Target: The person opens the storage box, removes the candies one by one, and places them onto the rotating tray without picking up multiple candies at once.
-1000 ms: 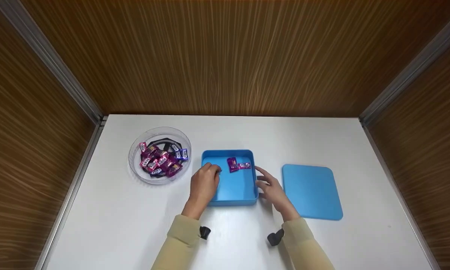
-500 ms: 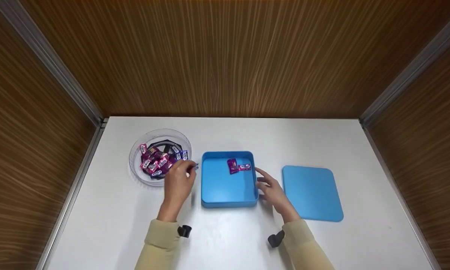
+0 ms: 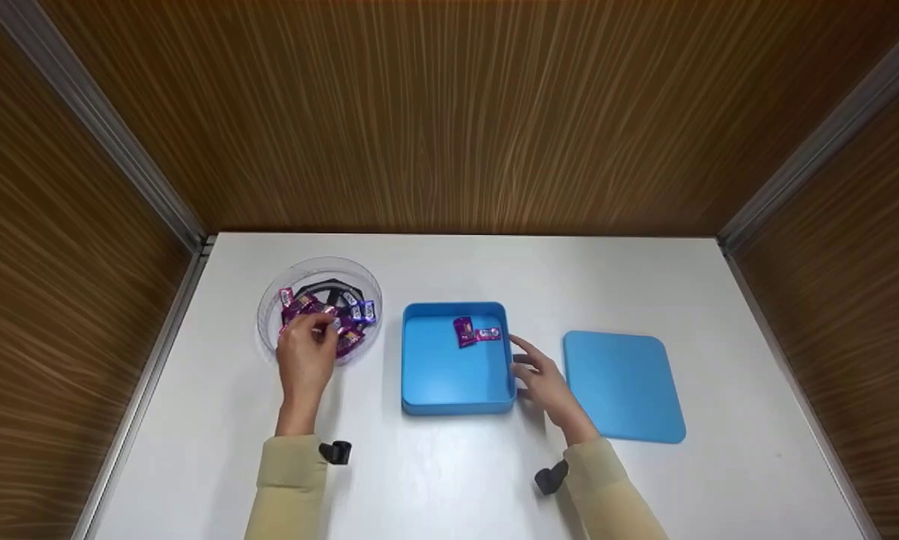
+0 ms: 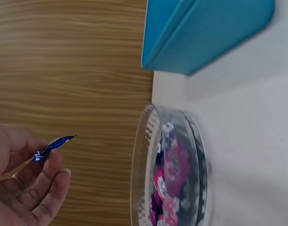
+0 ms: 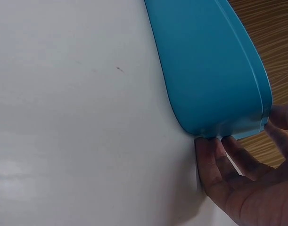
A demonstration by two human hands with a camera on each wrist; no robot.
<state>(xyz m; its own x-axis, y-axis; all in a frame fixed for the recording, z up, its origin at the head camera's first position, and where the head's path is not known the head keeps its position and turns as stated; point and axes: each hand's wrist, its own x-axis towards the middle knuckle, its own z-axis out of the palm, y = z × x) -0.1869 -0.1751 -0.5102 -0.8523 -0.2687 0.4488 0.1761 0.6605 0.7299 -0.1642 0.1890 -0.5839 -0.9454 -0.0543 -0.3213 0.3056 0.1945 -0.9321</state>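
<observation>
My left hand [image 3: 308,360] is over the near side of a clear round bowl [image 3: 266,315], with thumb and fingertips together. In the left wrist view it pinches a small candy in a shiny blue wrapper [image 4: 53,147]. Beneath it, the bowl holds several wrapped candies [image 3: 350,341], pink, purple and blue, some hidden by the hand. My right hand [image 3: 547,382] rests its loosely bent fingertips against the outer right wall of a square blue box [image 3: 449,379]. Inside that box lie a purple candy [image 3: 464,331] and a pink candy [image 3: 488,334], side by side towards the back.
A flat blue lid [image 3: 623,386] lies on the white table [image 3: 449,480] right of the box. Wood-grain panels [image 3: 449,112] enclose the table at the back and both sides.
My left hand has moved left from over the box to over the bowl, a candy pinched in its fingers. My right hand, the box and the two candies inside stay as they were.
</observation>
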